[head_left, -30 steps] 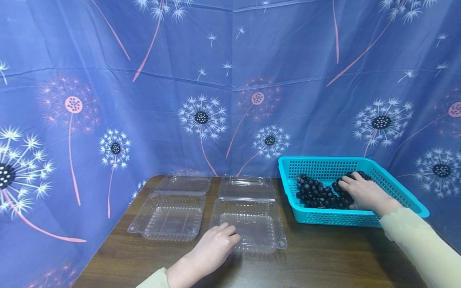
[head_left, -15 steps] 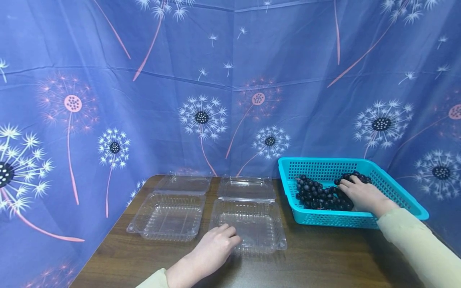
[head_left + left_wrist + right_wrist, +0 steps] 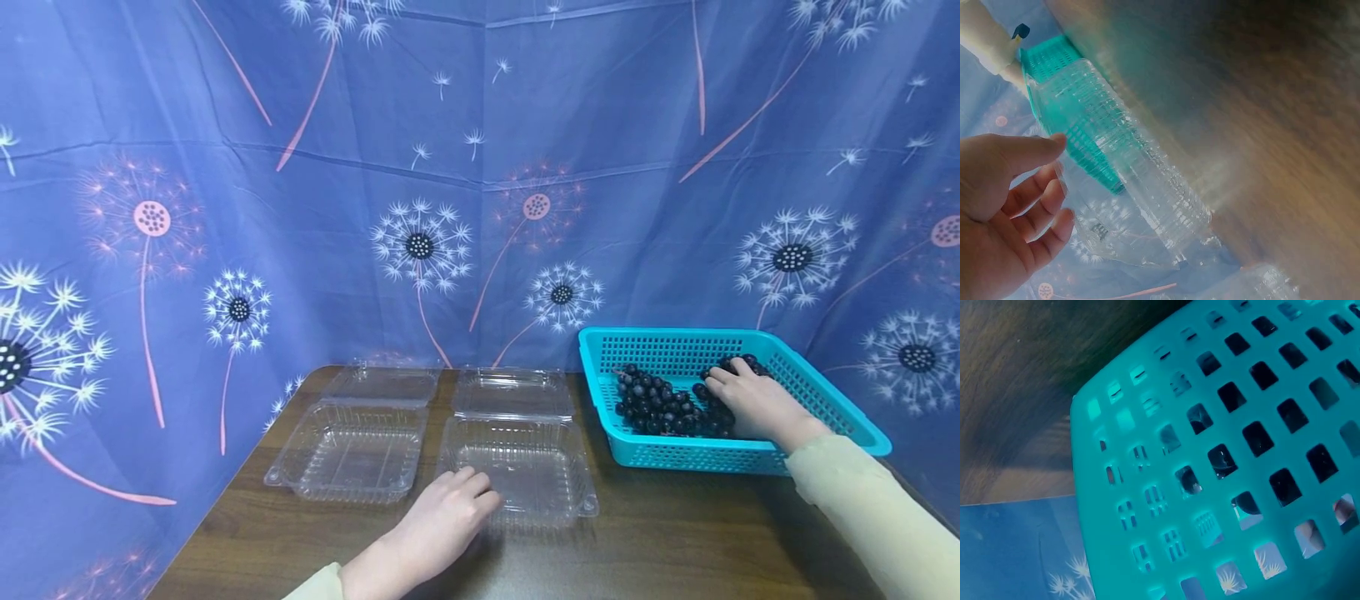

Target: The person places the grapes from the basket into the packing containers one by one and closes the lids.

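In the head view, my right hand (image 3: pixel 761 407) reaches into a turquoise basket (image 3: pixel 697 458). Its fingers curve over a bunch of dark grapes (image 3: pixel 720 412); the fingertips are hidden. More dark grapes (image 3: pixel 652 402) lie left of that hand. My left hand (image 3: pixel 447 518) is at the front edge of an open clear plastic clamshell container (image 3: pixel 525 475). In the left wrist view, the thumb and loosely bent fingers of the left hand (image 3: pixel 1013 206) are apart, right by the container's rim (image 3: pixel 1075 228). The right wrist view shows only the basket's perforated wall (image 3: pixel 1222 444), dark grapes behind it.
A second open clear clamshell container (image 3: pixel 352 458) stands to the left, its lid (image 3: pixel 382 385) folded back like the other lid (image 3: pixel 513 392). Both containers and the basket stand on a brown wooden table (image 3: pixel 630 542). A blue dandelion-print cloth (image 3: pixel 480 167) hangs behind.
My right hand and the grapes beneath it shift slightly within the basket. The left hand and both containers stay in place.
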`<state>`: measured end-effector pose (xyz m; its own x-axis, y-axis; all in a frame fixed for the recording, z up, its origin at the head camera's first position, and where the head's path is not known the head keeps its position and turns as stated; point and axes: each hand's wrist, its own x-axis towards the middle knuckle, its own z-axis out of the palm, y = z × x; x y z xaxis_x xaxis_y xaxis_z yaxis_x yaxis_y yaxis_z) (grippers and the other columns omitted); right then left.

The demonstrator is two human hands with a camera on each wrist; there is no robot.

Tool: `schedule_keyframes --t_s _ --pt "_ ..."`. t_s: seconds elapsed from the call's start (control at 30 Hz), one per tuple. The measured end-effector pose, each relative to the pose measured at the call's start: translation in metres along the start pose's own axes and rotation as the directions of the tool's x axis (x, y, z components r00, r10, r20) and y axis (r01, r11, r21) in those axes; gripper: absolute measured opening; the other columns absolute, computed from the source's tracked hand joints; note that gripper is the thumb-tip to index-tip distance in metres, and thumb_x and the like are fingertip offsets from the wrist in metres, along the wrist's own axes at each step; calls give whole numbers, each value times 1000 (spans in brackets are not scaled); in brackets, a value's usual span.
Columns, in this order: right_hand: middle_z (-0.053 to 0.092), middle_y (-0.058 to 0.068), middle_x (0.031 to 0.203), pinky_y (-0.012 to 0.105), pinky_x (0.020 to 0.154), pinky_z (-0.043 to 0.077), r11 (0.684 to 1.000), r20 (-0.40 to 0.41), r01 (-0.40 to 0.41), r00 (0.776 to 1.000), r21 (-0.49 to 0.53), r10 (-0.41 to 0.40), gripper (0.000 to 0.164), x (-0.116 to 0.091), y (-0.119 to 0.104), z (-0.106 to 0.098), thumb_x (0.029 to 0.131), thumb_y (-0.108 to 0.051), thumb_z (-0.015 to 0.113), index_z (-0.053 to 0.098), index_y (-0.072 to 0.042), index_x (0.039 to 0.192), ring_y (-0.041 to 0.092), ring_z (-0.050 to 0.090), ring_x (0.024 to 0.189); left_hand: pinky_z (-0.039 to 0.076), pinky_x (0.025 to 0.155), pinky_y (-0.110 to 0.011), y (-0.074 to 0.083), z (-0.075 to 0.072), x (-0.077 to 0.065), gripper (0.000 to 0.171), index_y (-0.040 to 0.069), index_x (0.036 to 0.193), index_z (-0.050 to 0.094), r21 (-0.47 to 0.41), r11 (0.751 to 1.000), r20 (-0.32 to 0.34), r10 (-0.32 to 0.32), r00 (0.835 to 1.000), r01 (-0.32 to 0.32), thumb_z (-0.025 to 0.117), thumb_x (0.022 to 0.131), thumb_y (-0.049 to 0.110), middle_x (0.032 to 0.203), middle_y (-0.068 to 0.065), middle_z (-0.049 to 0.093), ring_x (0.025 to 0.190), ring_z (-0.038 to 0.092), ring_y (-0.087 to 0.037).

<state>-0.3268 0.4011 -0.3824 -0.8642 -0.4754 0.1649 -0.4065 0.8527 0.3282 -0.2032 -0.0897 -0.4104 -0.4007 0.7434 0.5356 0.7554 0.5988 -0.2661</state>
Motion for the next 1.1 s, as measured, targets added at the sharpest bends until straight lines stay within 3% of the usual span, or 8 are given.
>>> schedule_keyframes --t_s 0.3,0.7,1.1 --pt "52 28 125 46 58 52 998 -45 -56 997 18 57 73 -4 1 -12 55 -13 89 59 6 119 55 37 114 37 61 -14 -2 -6 -5 23 18 93 69 -12 1000 60 -13 998 14 75 73 11 89 10 62 77 51 -5" --pt "53 24 118 45 54 51 998 -133 -50 990 -27 46 71 0 0 -24 50 -8 89 59 5 113 53 36 113 23 56 -11 -3 -3 -4 19 20 86 69 -17 1000 41 4 999 -4 72 71 9 79 11 57 68 43 -4" --pt "55 18 100 47 50 45 998 -252 -54 966 12 55 60 -7 -5 -32 48 -5 89 58 -2 100 51 39 103 28 54 -12 -2 -1 -4 22 20 83 69 14 1000 45 12 999 -12 74 67 6 79 11 57 68 46 -5"
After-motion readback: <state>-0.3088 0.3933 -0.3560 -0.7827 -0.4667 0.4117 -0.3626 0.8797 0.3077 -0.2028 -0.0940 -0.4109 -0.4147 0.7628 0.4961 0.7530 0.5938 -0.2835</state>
